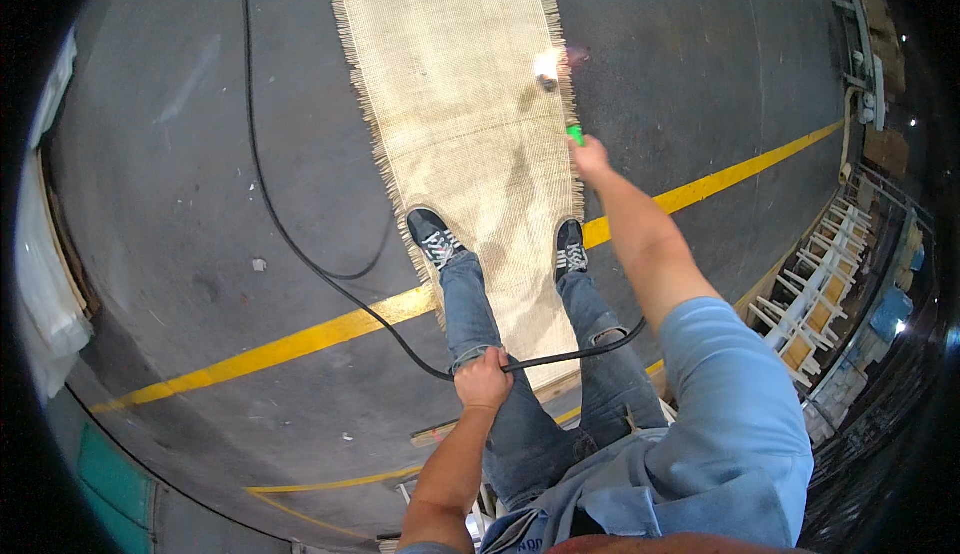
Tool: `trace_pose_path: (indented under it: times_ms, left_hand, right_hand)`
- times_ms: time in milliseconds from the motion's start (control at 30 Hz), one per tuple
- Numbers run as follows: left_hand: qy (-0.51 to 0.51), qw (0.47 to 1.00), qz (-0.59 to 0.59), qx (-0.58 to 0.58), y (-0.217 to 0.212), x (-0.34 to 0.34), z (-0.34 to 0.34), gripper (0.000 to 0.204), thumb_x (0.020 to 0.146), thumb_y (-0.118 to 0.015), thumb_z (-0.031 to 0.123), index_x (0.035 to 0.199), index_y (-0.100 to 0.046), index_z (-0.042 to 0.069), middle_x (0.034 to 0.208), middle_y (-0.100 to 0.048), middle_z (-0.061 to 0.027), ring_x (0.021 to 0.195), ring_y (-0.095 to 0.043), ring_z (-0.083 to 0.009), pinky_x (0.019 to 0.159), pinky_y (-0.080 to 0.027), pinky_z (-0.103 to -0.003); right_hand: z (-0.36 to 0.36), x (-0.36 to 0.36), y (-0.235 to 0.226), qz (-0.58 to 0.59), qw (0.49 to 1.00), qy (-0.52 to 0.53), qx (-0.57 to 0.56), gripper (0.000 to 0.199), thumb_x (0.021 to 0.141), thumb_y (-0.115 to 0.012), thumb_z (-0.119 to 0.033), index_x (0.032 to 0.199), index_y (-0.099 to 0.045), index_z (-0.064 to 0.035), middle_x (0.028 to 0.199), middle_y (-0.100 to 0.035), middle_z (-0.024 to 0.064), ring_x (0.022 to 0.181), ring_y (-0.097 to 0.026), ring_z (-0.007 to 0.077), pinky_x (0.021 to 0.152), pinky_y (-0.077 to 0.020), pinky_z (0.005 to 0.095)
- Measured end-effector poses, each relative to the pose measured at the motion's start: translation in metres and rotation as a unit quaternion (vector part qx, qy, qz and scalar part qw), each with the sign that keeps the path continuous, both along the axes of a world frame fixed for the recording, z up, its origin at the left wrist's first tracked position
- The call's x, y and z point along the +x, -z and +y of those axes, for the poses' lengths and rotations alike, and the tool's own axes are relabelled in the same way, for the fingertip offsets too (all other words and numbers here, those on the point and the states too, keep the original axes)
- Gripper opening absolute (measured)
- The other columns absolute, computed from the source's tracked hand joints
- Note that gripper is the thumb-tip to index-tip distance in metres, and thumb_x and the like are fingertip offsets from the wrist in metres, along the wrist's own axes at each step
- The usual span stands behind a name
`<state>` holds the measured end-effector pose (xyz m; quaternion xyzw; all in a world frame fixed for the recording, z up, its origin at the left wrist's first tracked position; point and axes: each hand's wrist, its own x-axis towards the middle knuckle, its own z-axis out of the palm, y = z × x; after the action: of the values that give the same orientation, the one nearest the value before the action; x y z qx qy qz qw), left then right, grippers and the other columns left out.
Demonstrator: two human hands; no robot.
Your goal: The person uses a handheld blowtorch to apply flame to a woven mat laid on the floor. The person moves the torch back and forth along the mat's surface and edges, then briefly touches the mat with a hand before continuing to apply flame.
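Observation:
My left hand [484, 379] is closed round a black hose [330, 279] in front of my left knee. From there the hose runs right toward my right arm and left across the floor. My right hand [590, 157], reaching forward, grips a gas torch with a green part [575, 134] showing at the fingers. A bright flame [548, 64] burns beyond it, over the right edge of a beige woven runner [450, 74] with fringed sides. The torch's dark head blurs against the weave. Both my shoes [437, 239] stand on the runner, near its edges.
Yellow lines [290, 349] cross the dark grey floor [170, 204]. White slatted racks [820, 279] stand at the right, with a blue item [890, 312] beyond them. White sheeting [50, 284] hangs at the far left, above a teal panel [113, 484]. The hose loops left of the runner.

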<state>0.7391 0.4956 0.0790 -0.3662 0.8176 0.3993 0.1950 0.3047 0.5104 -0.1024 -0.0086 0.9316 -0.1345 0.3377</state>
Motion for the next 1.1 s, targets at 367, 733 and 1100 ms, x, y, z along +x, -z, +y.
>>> trace_pose_path:
  times_ms: [367, 733, 1100]
  left_hand:
    - [-0.011, 0.999, -0.019, 0.036, -0.008, -0.014, -0.028, 0.017, 0.070, -0.070, 0.021, 0.077, -0.055, 0.017, 0.062, -0.063, -0.0056, 0.056, -0.064, -0.0275, 0.053, -0.050, -0.043]
    - [-0.023, 0.997, -0.072, 0.033, -0.008, -0.058, -0.040, 0.013, 0.077, -0.066, 0.024, 0.079, -0.056, 0.017, 0.062, -0.063, -0.0083, 0.057, -0.064, -0.0302, 0.053, -0.049, -0.045]
    - [-0.018, 0.997, -0.075, 0.018, -0.004, -0.077, -0.025, 0.020, 0.089, -0.058, 0.029, 0.077, -0.055, 0.014, 0.059, -0.061, -0.0109, 0.053, -0.061, -0.0331, 0.051, -0.046, -0.048]
  right_hand:
    - [-0.180, 0.201, -0.006, -0.247, 0.954, -0.156, -0.067, 0.047, 0.094, -0.056, -0.044, 0.115, -0.059, -0.0020, 0.107, -0.065, 0.0221, 0.098, -0.063, 0.0349, 0.086, -0.0475, 0.0448]
    - [-0.193, 0.170, -0.026, -0.240, 0.947, -0.203, -0.065, 0.047, 0.091, -0.056, -0.042, 0.116, -0.058, -0.0027, 0.107, -0.065, 0.0229, 0.101, -0.063, 0.0371, 0.088, -0.0485, 0.0463]
    - [-0.019, -0.048, -0.008, 0.042, 0.995, -0.037, 0.081, 0.044, 0.090, -0.061, -0.043, 0.110, -0.065, -0.0041, 0.106, -0.068, 0.0222, 0.098, -0.065, 0.0387, 0.086, -0.0495, 0.0457]
